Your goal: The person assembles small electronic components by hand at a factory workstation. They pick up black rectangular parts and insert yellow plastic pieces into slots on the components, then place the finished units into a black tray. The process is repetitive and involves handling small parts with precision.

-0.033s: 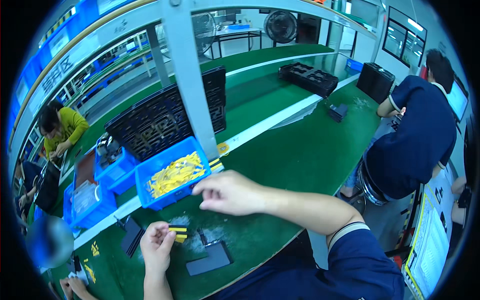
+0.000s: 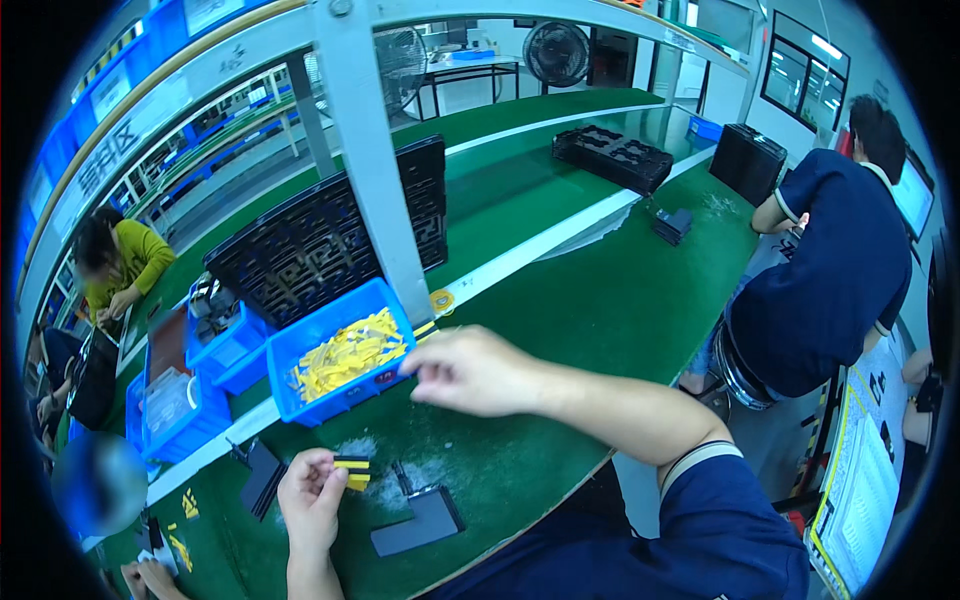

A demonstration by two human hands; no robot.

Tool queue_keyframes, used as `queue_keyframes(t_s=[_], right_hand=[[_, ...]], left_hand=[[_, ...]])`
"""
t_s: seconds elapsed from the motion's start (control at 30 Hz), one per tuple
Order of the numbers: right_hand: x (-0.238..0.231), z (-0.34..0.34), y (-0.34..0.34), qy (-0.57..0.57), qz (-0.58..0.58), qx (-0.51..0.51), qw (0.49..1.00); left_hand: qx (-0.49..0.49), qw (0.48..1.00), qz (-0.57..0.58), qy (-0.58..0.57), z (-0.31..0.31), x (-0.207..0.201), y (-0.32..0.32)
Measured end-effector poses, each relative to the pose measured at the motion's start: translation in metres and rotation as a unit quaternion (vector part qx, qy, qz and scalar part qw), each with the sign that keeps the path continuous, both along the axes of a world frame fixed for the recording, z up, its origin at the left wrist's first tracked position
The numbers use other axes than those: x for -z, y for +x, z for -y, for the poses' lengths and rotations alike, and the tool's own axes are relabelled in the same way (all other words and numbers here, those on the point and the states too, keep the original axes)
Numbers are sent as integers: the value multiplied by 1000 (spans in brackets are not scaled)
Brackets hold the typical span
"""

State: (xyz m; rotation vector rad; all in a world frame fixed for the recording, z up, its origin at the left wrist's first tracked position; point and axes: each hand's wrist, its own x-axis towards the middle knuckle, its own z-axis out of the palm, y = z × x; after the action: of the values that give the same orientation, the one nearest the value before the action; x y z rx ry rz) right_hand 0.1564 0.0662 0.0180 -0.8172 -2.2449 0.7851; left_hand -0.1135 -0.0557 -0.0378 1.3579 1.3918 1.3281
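My left hand (image 2: 312, 500) pinches a few short yellow-and-black strips (image 2: 352, 468) between thumb and fingers, above the green bench. At the right side of a blue bin (image 2: 318, 408) hangs my right hand (image 2: 478, 372), its fingers curled in; anything between them is too small to make out. Loose yellow strips (image 2: 350, 352) fill the bin. Just past my right hand, a yellow-and-black strip (image 2: 426, 328) lies by the bin's corner. A dark grey L-shaped flat piece (image 2: 418, 522) rests between my forearms, and several dark flat pieces (image 2: 264, 482) lie left of my left hand.
A black slotted tray (image 2: 300, 240) leans behind the bin, by a white post (image 2: 375, 170). More blue bins (image 2: 180, 415) stand at left. Yellow scraps (image 2: 182, 550) lie near another person's hands (image 2: 150, 578). A seated co-worker (image 2: 830, 270) is at right, near a black case (image 2: 748, 163).
My right hand has shifted slightly right and away from me, beside the bin. My left hand keeps its hold on the strips, almost unmoved.
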Motion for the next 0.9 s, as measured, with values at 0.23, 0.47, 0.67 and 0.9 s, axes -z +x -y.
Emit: queue_keyframes(t_s=[0.23,0.47,0.67,0.9], right_hand=[[30,-115,197,155,238,419,862],[12,-173,342,-42,406,559,722],[42,-205,415,-77,393,507,763],[98,-262,510,-26,452,488,747]], left_hand=[[-48,994,-102,11,-8,-1,-4],[-71,985,-159,-5,-16,3,-10],[-60,966,-250,3,-28,1,-8],[-35,973,-227,-16,-23,-3,-8]])
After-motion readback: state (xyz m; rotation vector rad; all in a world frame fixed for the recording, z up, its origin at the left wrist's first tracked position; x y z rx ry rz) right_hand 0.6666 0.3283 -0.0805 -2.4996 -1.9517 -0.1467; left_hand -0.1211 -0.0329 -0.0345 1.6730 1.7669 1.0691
